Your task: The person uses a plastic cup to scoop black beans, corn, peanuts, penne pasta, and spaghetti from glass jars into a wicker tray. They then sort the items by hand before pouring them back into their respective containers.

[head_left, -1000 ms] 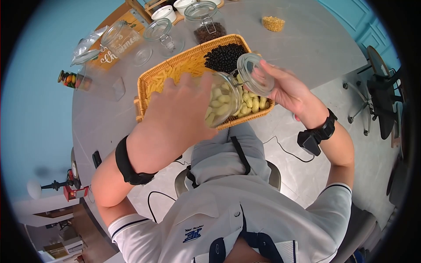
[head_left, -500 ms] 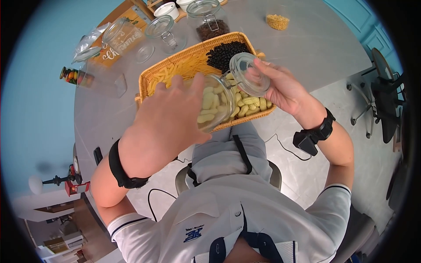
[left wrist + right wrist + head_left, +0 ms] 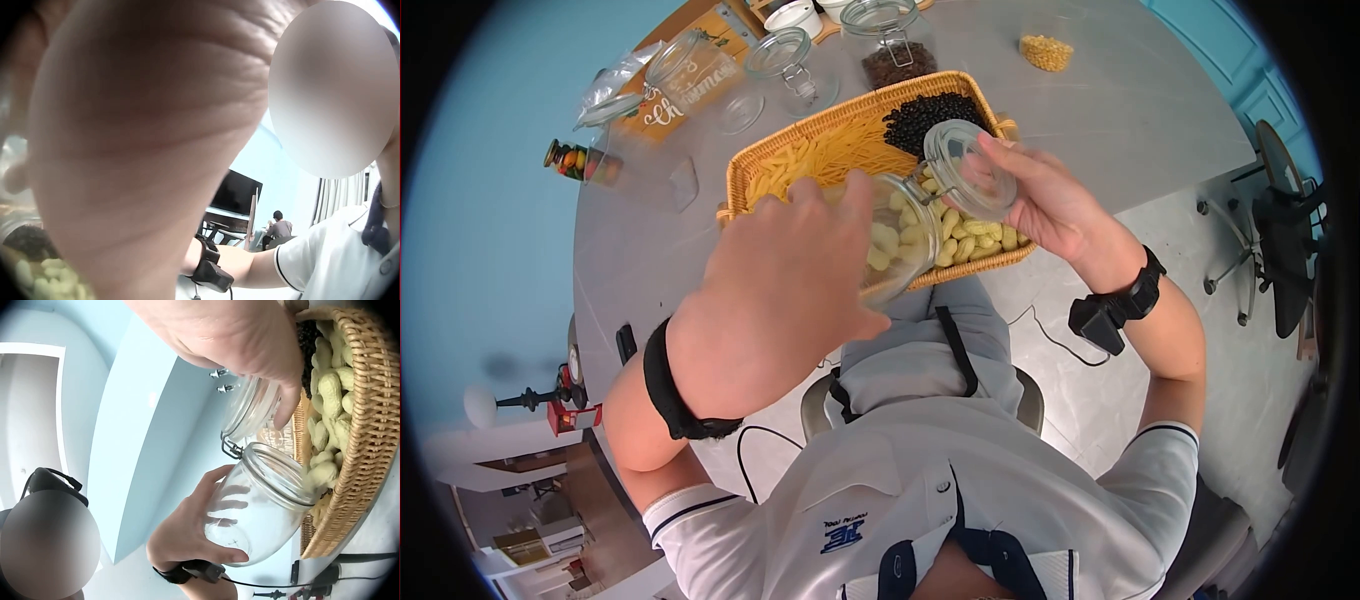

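A clear glass jar [image 3: 905, 262] lies tipped over the wicker basket [image 3: 740, 172], its mouth facing right. My left hand [image 3: 785, 270] grips the jar's body from the left. Wire clips join the jar to its open glass lid [image 3: 970, 165], which my right hand [image 3: 1050, 200] pinches at the rim. In the right wrist view, blurred peanuts [image 3: 322, 475] are at the jar's lower lip, and the jar's base end shows no nuts. More peanuts [image 3: 980, 240] lie in the basket's near right compartment. Pasta [image 3: 830, 150] and black beans [image 3: 930, 115] fill other parts.
Behind the basket stand a glass jar of dark contents [image 3: 897, 62] and an open-lidded clear jar [image 3: 800, 85]. A clear container [image 3: 640, 170] lies at the left. A small heap of yellow kernels [image 3: 1046, 53] sits at the far right of the grey table [image 3: 1120, 130].
The jar and lid have shifted slightly left, away from the basket's right end, with both hands still holding them. Fewer peanuts show inside the jar now.
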Demonstrator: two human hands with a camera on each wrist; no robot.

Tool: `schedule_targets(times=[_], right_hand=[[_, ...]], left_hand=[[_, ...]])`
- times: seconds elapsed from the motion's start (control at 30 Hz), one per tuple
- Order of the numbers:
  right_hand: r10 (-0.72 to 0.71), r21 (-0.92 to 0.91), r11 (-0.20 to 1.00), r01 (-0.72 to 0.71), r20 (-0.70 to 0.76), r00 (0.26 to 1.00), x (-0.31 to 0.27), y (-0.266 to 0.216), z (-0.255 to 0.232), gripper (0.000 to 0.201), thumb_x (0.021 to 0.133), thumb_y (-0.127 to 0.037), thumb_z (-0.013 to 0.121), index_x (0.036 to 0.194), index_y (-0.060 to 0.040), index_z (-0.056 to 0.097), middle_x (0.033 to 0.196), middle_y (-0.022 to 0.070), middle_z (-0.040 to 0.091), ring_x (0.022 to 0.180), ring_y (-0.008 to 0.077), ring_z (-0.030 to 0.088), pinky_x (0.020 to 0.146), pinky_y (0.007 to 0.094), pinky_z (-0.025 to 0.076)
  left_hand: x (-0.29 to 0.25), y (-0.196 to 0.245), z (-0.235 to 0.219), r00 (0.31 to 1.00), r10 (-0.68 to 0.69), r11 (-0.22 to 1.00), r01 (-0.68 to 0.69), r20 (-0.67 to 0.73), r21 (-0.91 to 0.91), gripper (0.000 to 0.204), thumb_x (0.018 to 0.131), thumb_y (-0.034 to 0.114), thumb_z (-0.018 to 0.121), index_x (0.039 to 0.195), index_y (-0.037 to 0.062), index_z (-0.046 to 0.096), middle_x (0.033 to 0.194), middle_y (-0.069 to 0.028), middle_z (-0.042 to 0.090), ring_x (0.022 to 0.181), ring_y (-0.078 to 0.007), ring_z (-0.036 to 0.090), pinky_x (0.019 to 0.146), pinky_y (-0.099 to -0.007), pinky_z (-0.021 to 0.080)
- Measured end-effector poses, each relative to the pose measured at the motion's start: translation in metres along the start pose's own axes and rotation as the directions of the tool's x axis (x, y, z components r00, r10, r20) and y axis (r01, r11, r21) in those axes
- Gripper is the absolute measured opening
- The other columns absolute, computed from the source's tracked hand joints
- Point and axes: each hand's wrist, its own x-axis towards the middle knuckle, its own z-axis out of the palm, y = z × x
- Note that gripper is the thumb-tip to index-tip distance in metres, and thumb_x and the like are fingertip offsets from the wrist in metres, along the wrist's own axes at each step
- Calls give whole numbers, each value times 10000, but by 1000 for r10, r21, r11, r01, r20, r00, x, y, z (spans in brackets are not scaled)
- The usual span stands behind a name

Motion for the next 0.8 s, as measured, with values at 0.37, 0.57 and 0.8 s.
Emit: schedule_targets(times=[0.37, 0.57, 0.8], right_hand=[[22, 46, 999, -23, 29, 999, 6, -3, 1, 349, 1036, -189, 621, 1253, 72, 542, 1173, 146, 654, 1088, 238, 689, 979, 444, 613], [68, 83, 994, -71, 39, 997, 8, -1, 18, 337, 1031, -177, 627, 1245, 71, 548, 1164, 148, 658, 1074, 251, 694, 998, 463, 602], [-188, -72, 977, 198, 135, 973, 6, -38, 44, 310, 1028, -128, 607, 1243, 86, 544, 1182, 188, 683, 1087, 254, 712, 989, 408, 610]], left_hand=[[-3, 3, -19, 1000, -14, 999, 14, -2, 36, 690, 723, 381, 898, 1158, 6, 516, 974, -192, 680, 904, -341, 713, 760, -406, 582], [-6, -7, -26, 1000, -2, 999, 1, 20, 45, 675, 722, 327, 889, 1186, -7, 528, 1002, -207, 682, 920, -377, 699, 779, -420, 573], [5, -35, -28, 983, -181, 975, 183, 23, -129, 1109, 585, 329, 921, 1526, 75, 391, 1167, -231, 657, 1107, -384, 648, 909, -431, 546]])
